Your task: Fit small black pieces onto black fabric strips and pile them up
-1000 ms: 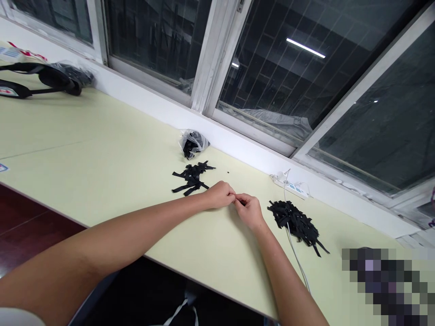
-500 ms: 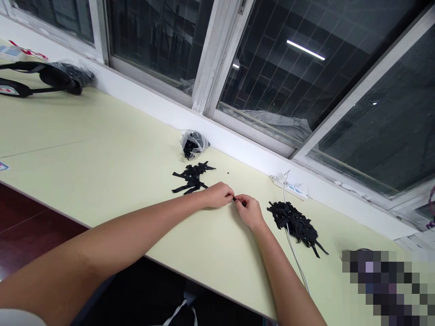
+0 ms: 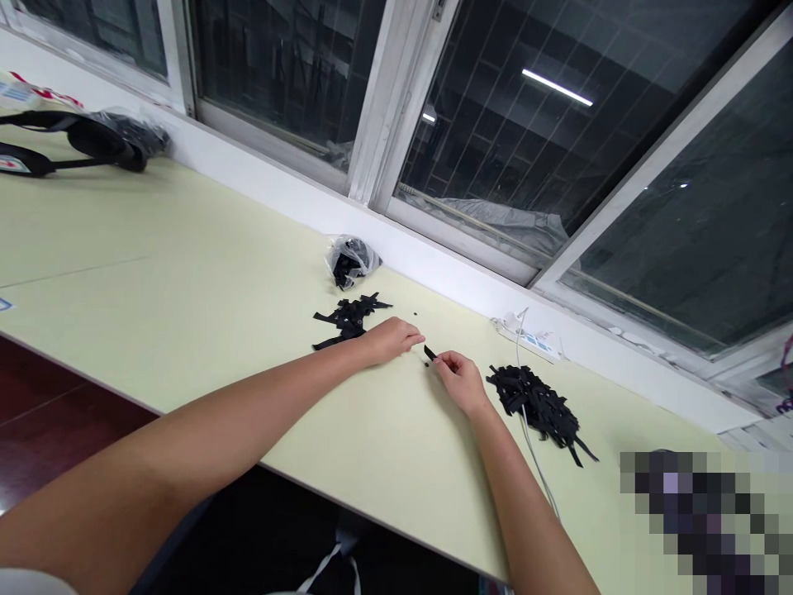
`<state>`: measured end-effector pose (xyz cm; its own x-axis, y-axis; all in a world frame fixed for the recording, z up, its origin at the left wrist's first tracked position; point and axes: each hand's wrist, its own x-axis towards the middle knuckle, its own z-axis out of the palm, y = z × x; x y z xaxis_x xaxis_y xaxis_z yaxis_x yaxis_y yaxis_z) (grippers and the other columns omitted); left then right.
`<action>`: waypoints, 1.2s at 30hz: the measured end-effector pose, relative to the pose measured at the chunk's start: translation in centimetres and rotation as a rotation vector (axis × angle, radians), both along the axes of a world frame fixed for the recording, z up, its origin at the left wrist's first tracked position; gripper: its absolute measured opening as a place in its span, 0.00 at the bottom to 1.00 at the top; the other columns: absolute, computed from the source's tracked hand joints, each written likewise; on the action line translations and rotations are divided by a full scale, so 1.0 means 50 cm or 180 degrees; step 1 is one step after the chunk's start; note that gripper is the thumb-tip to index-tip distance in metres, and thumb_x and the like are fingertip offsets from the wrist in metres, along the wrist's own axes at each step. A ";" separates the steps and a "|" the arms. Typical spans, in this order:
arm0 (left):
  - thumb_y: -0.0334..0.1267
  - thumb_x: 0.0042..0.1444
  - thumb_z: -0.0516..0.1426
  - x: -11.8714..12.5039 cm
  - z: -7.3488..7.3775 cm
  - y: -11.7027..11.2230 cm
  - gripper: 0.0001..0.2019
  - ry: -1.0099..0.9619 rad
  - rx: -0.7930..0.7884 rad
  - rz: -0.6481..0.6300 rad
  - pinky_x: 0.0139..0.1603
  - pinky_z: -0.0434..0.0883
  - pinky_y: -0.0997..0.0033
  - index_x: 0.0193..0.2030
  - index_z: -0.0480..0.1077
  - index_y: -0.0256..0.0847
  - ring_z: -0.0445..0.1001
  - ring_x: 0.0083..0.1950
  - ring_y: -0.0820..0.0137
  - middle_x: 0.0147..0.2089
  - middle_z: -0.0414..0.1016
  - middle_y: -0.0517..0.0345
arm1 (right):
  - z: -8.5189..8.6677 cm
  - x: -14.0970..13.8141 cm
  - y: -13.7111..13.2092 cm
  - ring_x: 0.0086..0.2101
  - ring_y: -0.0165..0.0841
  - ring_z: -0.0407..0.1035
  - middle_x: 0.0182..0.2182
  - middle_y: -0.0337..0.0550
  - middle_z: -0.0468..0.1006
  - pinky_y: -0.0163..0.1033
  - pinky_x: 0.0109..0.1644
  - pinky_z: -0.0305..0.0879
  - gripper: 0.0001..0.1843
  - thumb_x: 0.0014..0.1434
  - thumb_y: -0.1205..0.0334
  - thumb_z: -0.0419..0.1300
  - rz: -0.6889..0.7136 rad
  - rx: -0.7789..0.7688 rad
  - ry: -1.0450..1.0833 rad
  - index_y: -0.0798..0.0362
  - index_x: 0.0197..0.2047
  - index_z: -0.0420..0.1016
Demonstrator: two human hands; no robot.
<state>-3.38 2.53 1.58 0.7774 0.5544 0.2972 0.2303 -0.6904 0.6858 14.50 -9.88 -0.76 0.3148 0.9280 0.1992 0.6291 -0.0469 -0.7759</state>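
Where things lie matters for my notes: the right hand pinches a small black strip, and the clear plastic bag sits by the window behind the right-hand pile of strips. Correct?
Not quite. The head view shows the clear plastic bag behind the left-hand pile, not the right-hand pile. The right hand does pinch the small black strip.

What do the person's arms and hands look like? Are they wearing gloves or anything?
No gloves. The left hand and the right hand are both bare, with no ring, watch or bracelet that I can see. The left arm and the right arm are bare too, with no long sleeves. A pale bit of cloth in the bottom left corner may be a short sleeve's edge.
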 end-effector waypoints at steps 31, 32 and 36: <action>0.30 0.51 0.59 0.015 -0.007 -0.032 0.06 -0.0514 -0.0082 -0.0270 0.36 0.67 0.73 0.34 0.78 0.38 0.75 0.35 0.70 0.34 0.80 0.58 | 0.021 -0.023 -0.007 0.25 0.29 0.58 0.24 0.38 0.72 0.36 0.30 0.54 0.21 0.53 0.45 0.62 0.0322 0.0117 0.0473 0.55 0.38 0.80; 0.30 0.51 0.59 0.015 -0.006 -0.033 0.06 -0.0497 -0.0086 -0.0245 0.35 0.66 0.73 0.34 0.78 0.38 0.74 0.34 0.71 0.33 0.79 0.59 | 0.020 -0.023 -0.007 0.25 0.29 0.58 0.24 0.38 0.72 0.36 0.30 0.54 0.21 0.53 0.45 0.62 0.0316 0.0118 0.0478 0.55 0.38 0.80; 0.31 0.49 0.60 0.014 -0.003 -0.035 0.03 -0.0586 -0.0052 -0.0159 0.33 0.65 0.73 0.33 0.74 0.38 0.73 0.33 0.71 0.32 0.77 0.60 | 0.015 -0.021 -0.005 0.25 0.29 0.60 0.25 0.40 0.74 0.36 0.30 0.55 0.21 0.53 0.45 0.63 0.0254 0.0157 0.0484 0.56 0.39 0.80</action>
